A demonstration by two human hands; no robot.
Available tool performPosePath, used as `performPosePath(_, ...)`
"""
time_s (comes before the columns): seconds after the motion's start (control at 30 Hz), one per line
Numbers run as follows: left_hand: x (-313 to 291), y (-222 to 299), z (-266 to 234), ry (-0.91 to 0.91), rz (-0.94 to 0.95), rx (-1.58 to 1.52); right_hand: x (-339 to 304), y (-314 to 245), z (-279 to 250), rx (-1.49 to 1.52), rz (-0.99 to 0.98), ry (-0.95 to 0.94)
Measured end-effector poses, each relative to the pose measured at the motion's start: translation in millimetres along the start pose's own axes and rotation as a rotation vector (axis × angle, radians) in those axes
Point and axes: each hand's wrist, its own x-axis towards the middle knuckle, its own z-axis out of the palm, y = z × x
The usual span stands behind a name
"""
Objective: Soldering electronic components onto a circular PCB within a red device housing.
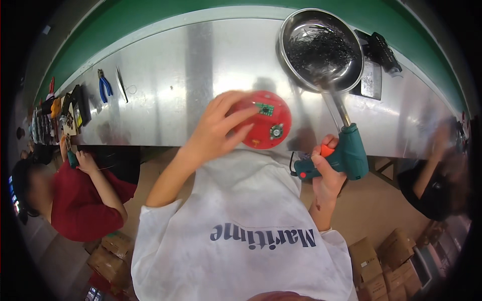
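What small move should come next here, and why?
Perhaps steady the red disc with the left hand, which is spread over it: it appears to reach the near edge of the metal table, and the right hand grips a teal pistol-shaped tool.

Head-worn fisheye, close above, facing down onto metal bench point(160, 110).

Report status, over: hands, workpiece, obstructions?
Left hand spread over red disc. Right hand gripping teal pistol-grip tool. Disc carrying green circuit boards. Steel bowl of black strips near tool's metal tube.
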Motion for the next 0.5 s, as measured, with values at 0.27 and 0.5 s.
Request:
performPosePath(0.27,-37.1,24.7,15.1,0.033,-0.265,-0.426,0.0,11.8,16.1,-0.039,0.028,-0.090)
performPosePath(0.5,-27.0,19.2,24.1,0.009,-0.235,-0.524,5.2,13.9,25.3,-0.138,0.050,-0.099)
